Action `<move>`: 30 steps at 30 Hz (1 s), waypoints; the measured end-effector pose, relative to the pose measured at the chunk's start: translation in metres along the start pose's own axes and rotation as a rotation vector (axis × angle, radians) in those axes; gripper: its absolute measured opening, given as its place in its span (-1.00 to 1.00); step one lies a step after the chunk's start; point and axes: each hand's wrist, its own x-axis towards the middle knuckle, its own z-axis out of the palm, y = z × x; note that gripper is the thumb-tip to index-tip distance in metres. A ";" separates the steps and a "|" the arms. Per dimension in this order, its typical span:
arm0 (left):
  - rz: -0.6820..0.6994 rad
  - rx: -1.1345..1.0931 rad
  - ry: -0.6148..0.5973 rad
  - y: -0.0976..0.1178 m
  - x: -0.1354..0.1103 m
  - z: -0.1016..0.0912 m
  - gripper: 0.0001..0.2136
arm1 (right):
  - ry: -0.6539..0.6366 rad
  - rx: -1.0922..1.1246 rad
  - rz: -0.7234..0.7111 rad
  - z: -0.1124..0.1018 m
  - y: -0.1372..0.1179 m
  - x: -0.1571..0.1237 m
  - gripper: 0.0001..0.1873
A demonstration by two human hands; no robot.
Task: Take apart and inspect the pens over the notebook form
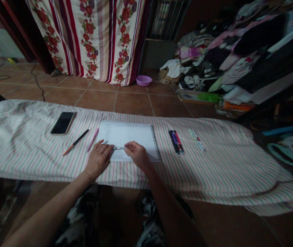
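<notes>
Level above the spiral notebook (131, 132) is a slim white-and-clear pen (119, 148), its dark left end reaching my left hand (100, 156). The fingers of that hand are pressed together around this end, with the thumb on the page side. My right hand (137, 153) pinches the pen's other end between thumb and fingertips. Small print runs along the open page's edges. Left of the notebook, a pink pen (93, 140) lies close to my left hand, and beyond it a black-and-orange pen (75, 142).
A phone (63, 122) lies at the left on the striped cloth (226, 164). Right of the notebook are several dark and coloured pens (176, 142) and a whitish patterned pen (197, 140). Behind stand a floral curtain (105, 41), a purple basin (144, 81) and piled clothes (213, 51).
</notes>
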 end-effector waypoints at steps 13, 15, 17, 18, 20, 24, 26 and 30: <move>0.012 -0.018 0.012 0.001 0.001 -0.001 -0.77 | -0.001 -0.011 -0.031 0.004 0.004 0.000 -0.84; 0.011 -0.022 0.012 0.001 0.001 -0.001 -0.77 | 0.009 -0.008 -0.024 0.006 0.004 0.000 -0.85; 0.013 -0.025 0.018 0.001 0.001 0.000 -0.77 | 0.016 -0.026 -0.016 0.006 0.003 -0.001 -0.84; 0.014 -0.022 0.021 0.001 0.000 0.001 -0.78 | 0.015 -0.044 -0.016 0.006 0.002 -0.002 -0.84; 0.013 -0.018 0.024 0.001 -0.001 0.001 -0.78 | 0.009 -0.095 -0.023 0.006 -0.001 -0.004 -0.83; 0.008 -0.025 0.003 0.001 -0.002 0.002 -0.77 | 0.000 -0.206 -0.047 0.005 -0.006 -0.007 -0.82; 0.008 -0.032 0.000 0.000 -0.003 0.002 -0.77 | 0.000 -0.245 -0.052 0.005 -0.009 -0.008 -0.82; 0.008 -0.065 -0.002 0.000 -0.003 0.002 -0.77 | 0.013 -0.326 -0.054 0.004 -0.014 -0.009 -0.78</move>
